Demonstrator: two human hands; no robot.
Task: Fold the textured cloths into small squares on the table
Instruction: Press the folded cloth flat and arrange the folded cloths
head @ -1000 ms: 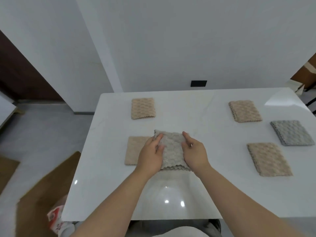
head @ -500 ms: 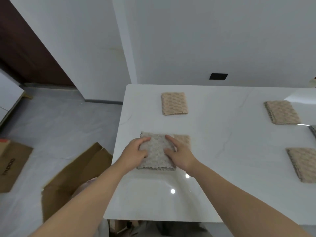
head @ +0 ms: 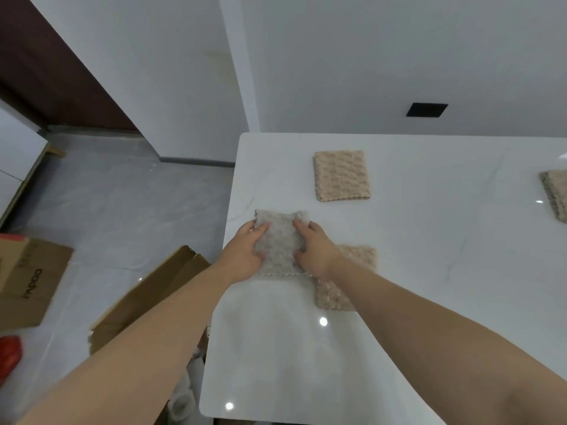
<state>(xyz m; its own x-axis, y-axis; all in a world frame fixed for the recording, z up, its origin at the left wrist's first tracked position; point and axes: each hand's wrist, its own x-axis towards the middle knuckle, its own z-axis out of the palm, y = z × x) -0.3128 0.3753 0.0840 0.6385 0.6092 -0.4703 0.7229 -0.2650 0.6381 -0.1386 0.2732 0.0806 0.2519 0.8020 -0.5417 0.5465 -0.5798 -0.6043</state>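
A folded grey-beige textured cloth (head: 279,240) lies near the left edge of the white table (head: 414,240). My left hand (head: 245,253) grips its left side with the thumb on top. On the right side, my right hand (head: 317,251) holds it with curled fingers. A folded beige cloth (head: 360,259) sits just to the right, partly hidden under my right wrist and forearm. Another folded beige square (head: 341,175) lies farther back. A third folded cloth (head: 556,194) is cut off by the right edge of the view.
The table's left edge runs just beside my left hand. On the grey floor to the left are an open cardboard box (head: 147,299), a flat carton (head: 27,280) and a red object (head: 9,354). A white wall stands behind the table.
Both hands have carried the grey-beige cloth leftward, from the right of the near beige cloth to its left, close to the table edge. The view has turned left.
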